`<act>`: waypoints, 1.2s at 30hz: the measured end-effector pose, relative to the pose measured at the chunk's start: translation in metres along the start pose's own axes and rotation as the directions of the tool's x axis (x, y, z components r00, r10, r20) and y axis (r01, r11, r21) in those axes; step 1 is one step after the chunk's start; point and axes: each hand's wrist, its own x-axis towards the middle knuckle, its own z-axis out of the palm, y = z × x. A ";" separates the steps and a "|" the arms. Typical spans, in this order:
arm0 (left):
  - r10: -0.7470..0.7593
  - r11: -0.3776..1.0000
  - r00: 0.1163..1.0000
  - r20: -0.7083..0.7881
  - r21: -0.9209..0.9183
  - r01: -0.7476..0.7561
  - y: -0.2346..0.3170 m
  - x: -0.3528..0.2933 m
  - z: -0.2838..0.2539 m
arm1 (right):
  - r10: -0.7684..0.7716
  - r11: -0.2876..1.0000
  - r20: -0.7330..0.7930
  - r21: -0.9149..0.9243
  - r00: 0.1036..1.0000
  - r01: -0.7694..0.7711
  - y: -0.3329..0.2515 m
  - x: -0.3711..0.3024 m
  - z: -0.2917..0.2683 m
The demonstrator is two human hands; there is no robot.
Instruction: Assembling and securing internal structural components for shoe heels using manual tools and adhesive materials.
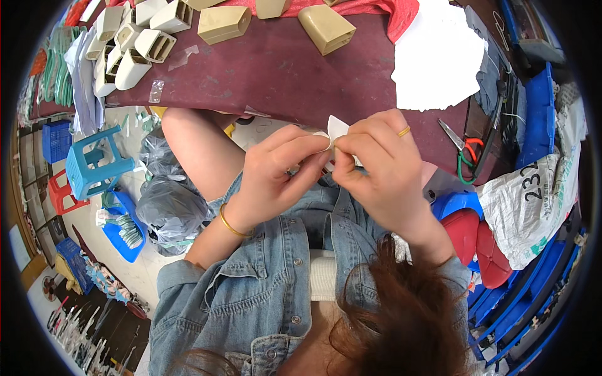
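Note:
Just off the near edge of the table, over my lap, both hands pinch a small white piece (337, 127) that looks like thin paper or film. My left hand (274, 170) has its thumb and index finger closed on the left side of it. On the opposite side, my right hand (379, 168) pinches it with thumb and index finger, the other fingers curled. A pointed corner of the piece sticks up between the fingertips; its lower part is mostly hidden by the hands.
Dark red table cover (282, 69) ahead bears several hollow beige blocks (223, 25), white sheets (436, 59) and scissors (465, 150) with red and green handles. To the left stand a blue stool (100, 164) and grey plastic bags (172, 207). Blue bins (538, 113) line the right.

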 end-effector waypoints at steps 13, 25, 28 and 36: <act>-0.271 0.925 0.961 0.049 -0.262 0.274 -0.001 -0.004 0.001 | 0.090 0.974 0.052 0.204 0.995 -0.098 0.013 -0.001 -0.004; -0.386 0.596 0.916 0.109 -0.728 0.338 -0.015 -0.013 -0.006 | 0.605 -0.065 0.290 0.946 0.742 -0.317 0.042 -0.007 -0.002; -0.473 0.317 0.854 0.217 -0.862 0.395 -0.021 -0.007 -0.019 | 0.556 -0.213 0.297 0.954 0.776 -0.212 0.058 -0.020 -0.020; -0.550 0.149 0.779 0.303 -0.882 0.448 -0.024 0.005 -0.020 | 0.703 0.501 -0.164 0.805 0.692 -0.319 0.078 -0.013 -0.024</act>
